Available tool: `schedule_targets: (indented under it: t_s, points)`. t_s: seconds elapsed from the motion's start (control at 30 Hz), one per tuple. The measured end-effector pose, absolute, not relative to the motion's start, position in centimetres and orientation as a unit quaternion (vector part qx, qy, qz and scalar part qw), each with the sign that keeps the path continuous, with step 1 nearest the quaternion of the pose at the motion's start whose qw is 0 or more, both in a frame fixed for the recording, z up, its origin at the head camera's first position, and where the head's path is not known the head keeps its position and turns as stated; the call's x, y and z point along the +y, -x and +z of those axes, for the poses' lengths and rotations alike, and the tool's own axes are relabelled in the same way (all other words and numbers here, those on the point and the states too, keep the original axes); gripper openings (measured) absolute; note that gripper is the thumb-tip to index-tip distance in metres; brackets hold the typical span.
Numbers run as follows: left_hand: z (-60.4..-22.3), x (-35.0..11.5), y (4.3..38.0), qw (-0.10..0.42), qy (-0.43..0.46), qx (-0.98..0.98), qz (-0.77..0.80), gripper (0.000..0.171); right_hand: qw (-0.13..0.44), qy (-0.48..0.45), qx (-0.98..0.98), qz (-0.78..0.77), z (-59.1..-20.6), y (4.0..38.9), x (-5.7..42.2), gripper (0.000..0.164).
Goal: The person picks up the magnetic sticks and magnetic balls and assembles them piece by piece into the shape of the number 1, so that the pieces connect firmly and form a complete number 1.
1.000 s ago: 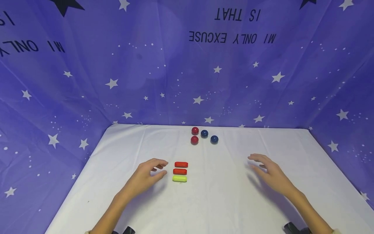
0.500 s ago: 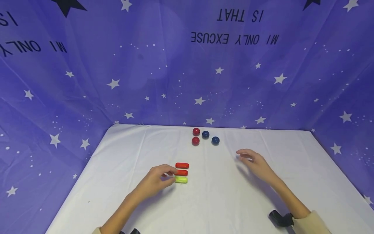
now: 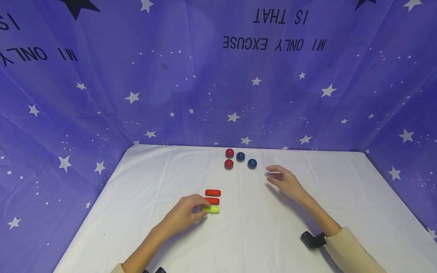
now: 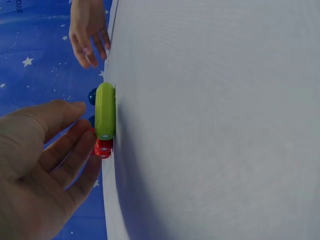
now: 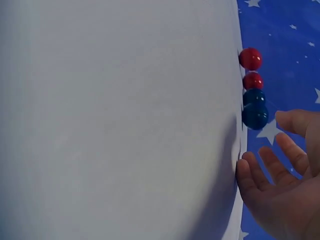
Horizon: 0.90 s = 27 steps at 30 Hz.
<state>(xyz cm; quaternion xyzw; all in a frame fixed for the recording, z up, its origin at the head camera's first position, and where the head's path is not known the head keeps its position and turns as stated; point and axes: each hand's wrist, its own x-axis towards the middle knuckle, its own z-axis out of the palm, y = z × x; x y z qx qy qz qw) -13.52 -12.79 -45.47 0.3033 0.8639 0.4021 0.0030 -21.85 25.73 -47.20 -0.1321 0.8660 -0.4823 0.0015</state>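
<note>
In the head view my left hand (image 3: 184, 213) reaches over the left end of a ribbed yellow-green bar (image 3: 214, 209), thumb and fingertips apart. The left wrist view has that bar (image 4: 105, 111) just beyond the fingertips, with none curled round it. Behind it lie two similar red bars, a nearer one (image 3: 213, 201) partly covered by the fingers and a farther one (image 3: 213, 193). My right hand (image 3: 286, 184), thumb and fingers spread, is to the right of the nearer blue ball (image 3: 252, 163). In the right wrist view a gap shows between fingertips and blue ball (image 5: 255, 116).
Left of that ball are another blue ball (image 3: 240, 156) and two red balls, one farther back (image 3: 230, 153) and one nearer (image 3: 228, 164). A white cloth covers the table (image 3: 252, 239). A purple star-patterned curtain (image 3: 205, 76) rises behind its back edge.
My left hand has moved right, from beside the bars to over the yellow-green one's end. My right hand has moved left and farther back, closer to the blue balls. Bars and balls stay put.
</note>
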Motion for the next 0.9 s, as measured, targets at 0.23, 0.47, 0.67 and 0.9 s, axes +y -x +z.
schedule_targets:
  t_s: [0.23, 0.47, 0.67, 0.9]
  points:
    - [-45.4, -12.5, 13.7, 0.000, -0.310, 0.876, 0.368, 0.021, 0.018, 0.121, 0.871, -0.476, -47.2, 23.3, 24.4, 0.041]
    - [-45.5, -12.2, 13.8, -0.012, -0.321, 0.885, 0.337, 0.021, 0.019, 0.125, 0.878, -0.461, -47.2, 24.8, 23.6, 0.045]
    - [-45.7, -11.8, 13.7, -0.026, -0.322, 0.897, 0.302, 0.022, 0.014, 0.125, 0.886, -0.446, -47.3, 25.8, 23.2, 0.047]
    - [-45.6, -11.4, 13.5, -0.022, -0.320, 0.903, 0.285, 0.021, 0.017, 0.129, 0.891, -0.435, -47.2, 27.0, 22.4, 0.050]
